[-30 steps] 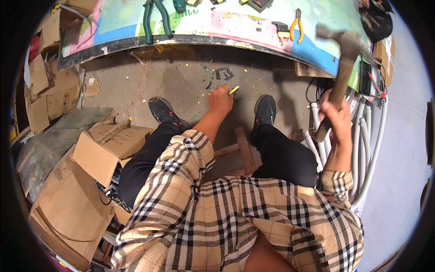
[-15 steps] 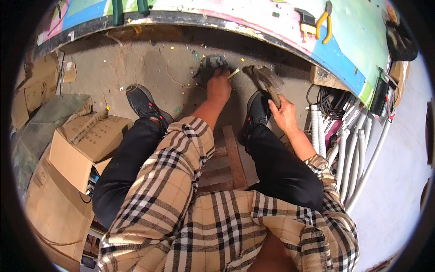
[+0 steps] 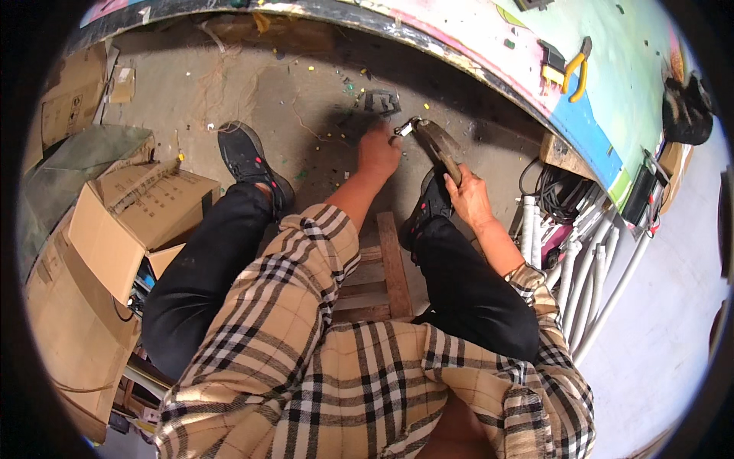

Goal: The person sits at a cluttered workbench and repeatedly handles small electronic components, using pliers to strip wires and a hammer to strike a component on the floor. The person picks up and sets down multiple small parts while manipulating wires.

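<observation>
My right hand [image 3: 472,199] is closed round the wooden handle of a hammer [image 3: 442,149]. The hammer's head end is low over the floor, right beside a small, shiny, whitish piece [image 3: 406,129]. That piece sticks out from the closed fingers of my left hand [image 3: 379,155]; its exact kind is too small to make out. Just beyond my left hand, a dark, flat, angular block [image 3: 380,102] lies on the concrete floor. Whether the hammer touches the piece, I cannot tell.
A worktop [image 3: 489,61] curves across the far side, bearing yellow-handled pliers [image 3: 577,73]. White pipes [image 3: 585,287] and black cables lean at the right. An open cardboard box [image 3: 153,206] stands left. Below me is a wooden stool frame [image 3: 394,268]; scraps litter the floor.
The hammer's head end has come close to the piece in my left hand. That piece looked like a pale strip and now appears shiny and whitish. The whole view has shifted slightly.
</observation>
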Demonstrator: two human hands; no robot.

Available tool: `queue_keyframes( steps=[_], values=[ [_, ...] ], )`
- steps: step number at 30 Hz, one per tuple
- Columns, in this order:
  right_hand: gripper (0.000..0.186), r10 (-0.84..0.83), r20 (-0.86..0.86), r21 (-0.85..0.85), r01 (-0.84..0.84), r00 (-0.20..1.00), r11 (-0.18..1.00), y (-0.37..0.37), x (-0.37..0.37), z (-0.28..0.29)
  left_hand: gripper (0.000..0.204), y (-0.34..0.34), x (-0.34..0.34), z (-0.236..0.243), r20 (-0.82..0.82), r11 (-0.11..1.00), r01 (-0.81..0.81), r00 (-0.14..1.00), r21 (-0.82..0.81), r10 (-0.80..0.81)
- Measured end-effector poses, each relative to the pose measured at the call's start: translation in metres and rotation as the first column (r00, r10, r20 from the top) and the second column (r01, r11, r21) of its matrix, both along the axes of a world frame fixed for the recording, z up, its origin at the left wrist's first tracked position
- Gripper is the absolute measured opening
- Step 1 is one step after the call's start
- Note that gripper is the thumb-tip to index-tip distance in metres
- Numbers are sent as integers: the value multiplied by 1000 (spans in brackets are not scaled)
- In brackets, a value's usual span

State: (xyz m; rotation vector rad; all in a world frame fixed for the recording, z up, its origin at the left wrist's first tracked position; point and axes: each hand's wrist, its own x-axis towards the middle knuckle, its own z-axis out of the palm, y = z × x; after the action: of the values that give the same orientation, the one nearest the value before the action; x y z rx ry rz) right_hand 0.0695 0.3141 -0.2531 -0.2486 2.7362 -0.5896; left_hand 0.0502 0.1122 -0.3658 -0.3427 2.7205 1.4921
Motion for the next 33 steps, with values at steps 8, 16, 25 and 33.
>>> queue_keyframes(
  steps=[8, 16, 25, 33],
  values=[
    [23, 18, -5, -3, -18, 1000, 1000, 2, 2, 0, 23, 4, -5, 0, 650, 386, -563, 746, 731, -143],
    [23, -6, -24, 6, 6, 1000, 1000, -1, -2, 25, 10, 19, -7, -14, 759, 108, -758, 613, 643, -218],
    [21, 11, -22, 83, -9, 1000, 997, 15, 1, -9, 21, 20, 1, -17, 691, 111, -685, 690, 720, -218],
    [21, -17, 29, 36, 16, 999, 999, 15, 8, -5, 23, 34, 2, -14, 736, 54, -741, 652, 669, -184]
  ],
)
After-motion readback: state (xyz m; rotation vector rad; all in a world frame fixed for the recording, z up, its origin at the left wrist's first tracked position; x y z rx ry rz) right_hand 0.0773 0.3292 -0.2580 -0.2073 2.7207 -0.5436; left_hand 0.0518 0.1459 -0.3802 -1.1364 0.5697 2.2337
